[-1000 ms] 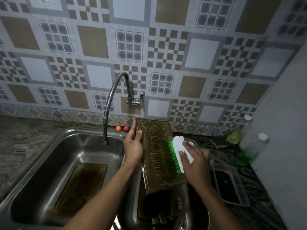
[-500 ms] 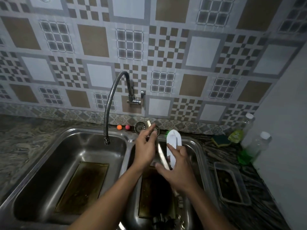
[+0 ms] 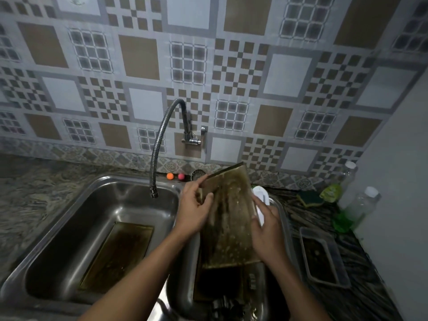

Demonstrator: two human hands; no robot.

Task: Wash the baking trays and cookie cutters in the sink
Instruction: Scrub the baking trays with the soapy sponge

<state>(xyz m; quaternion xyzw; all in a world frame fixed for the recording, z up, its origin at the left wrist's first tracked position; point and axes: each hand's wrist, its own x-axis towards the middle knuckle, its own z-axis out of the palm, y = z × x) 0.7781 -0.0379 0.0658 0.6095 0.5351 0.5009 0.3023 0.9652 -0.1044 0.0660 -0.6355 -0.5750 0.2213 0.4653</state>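
A soapy brown baking tray (image 3: pixel 229 218) stands tilted on end over the right sink basin (image 3: pixel 281 218). My left hand (image 3: pixel 194 209) grips its upper left edge, thumb on the face. My right hand (image 3: pixel 266 232) holds a white scrubbing brush (image 3: pixel 260 198) against the tray's right edge, behind it. A second tray (image 3: pixel 118 253) lies flat in the left basin (image 3: pixel 69 218). Another dark tray (image 3: pixel 220 286) lies at the bottom of the right basin, with dark small items (image 3: pixel 229 306) in front of it that I cannot make out.
A flexible metal faucet (image 3: pixel 159 144) hangs over the left basin. On the counter to the right sit a clear plastic container (image 3: pixel 324 258), a green sponge (image 3: pixel 310 198) and two bottles (image 3: pixel 356 205). Two small balls (image 3: pixel 174 176) rest behind the sink.
The tray was turned from its scrubbed side through edge-on to its other broad side facing me. The brush moved from the tray's front to behind its right edge.
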